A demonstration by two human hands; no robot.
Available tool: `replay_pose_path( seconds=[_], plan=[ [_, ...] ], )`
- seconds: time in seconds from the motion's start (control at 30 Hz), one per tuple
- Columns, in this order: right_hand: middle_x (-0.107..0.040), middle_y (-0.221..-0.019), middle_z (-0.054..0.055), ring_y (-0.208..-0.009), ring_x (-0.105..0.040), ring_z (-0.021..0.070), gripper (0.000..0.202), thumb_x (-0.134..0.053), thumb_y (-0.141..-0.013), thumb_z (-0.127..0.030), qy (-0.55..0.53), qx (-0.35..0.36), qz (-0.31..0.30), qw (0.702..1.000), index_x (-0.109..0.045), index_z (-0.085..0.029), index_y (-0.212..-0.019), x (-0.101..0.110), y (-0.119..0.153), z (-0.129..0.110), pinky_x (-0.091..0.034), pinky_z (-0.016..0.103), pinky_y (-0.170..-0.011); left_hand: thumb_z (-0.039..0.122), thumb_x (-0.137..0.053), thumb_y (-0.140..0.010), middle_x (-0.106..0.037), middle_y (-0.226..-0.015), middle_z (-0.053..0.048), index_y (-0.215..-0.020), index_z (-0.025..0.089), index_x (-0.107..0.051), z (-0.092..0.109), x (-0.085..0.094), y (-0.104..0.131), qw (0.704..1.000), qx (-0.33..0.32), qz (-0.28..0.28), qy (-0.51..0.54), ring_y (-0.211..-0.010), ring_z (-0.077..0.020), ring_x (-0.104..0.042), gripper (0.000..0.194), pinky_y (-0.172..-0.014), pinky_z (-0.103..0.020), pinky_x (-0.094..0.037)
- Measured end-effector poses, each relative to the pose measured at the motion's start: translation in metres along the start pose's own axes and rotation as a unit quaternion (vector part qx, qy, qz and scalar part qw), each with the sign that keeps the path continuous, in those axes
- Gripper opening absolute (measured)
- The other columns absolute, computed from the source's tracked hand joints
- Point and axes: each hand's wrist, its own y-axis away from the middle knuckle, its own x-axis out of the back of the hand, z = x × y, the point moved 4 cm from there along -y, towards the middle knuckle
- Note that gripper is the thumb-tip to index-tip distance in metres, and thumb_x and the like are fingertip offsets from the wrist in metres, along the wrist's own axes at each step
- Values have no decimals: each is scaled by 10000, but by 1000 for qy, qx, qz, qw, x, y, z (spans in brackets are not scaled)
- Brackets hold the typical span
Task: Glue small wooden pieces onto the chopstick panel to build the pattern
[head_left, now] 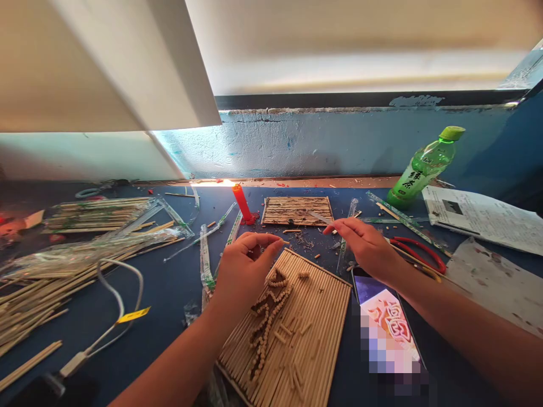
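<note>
Dark blue surface below a chipped pale-blue wall carries loose bamboo sticks [38, 294] at left, then the left hand [244, 268] pinching a short, light, brittle bamboo stick piece [283, 242] above a flat bamboo-stick mat [314, 316], the right hand [367, 243] gripping a thin blade [319, 217], best held mid-length.

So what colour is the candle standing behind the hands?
Red; the candle shows best in the head view.

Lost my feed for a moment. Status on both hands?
Left hand pinching a short stick piece over the bamboo stick mat. Right hand holding a thin blade. Lit red candle close behind.
</note>
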Motion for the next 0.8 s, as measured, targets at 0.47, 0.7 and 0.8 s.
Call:
replay_pose_path(
  seconds=[0.47,0.7,0.8],
  plan=[
    [-703,-805,114,-709,-618,216,295,-471,-920,-334,301,-12,-51,952,-684,-159,-815,-12,-56,8,-380,308,-631,487,-722,-785,-721,-768,-76,-894,183,-747,4,-2,2,998,48,-30,19,-682,-207,-663,324,-595,-317,-496],
    [-705,-829,80,-736,-613,189,252,-550,-893,-376,311,48,-24,949,-685,-164,-896,-6,-48,-33,-403,315,-698,463,-749,-770,-673,-779,-46,-854,226,-765,6,-3,5,999,9,-31,-21,-643,-177,-581,252,-549,-299,-430],
    [-719,-913,34,-763,-615,146,238,-585,-888,-314,184,202,-39,961,-665,-189,-1074,-6,-23,-75,-426,275,-714,442,-719,-807,-647,-812,-33,-853,242,-768,14,-4,8,997,-47,-32,-52,-652,-165,-543,211,-553,-295,-419]
  ],
)
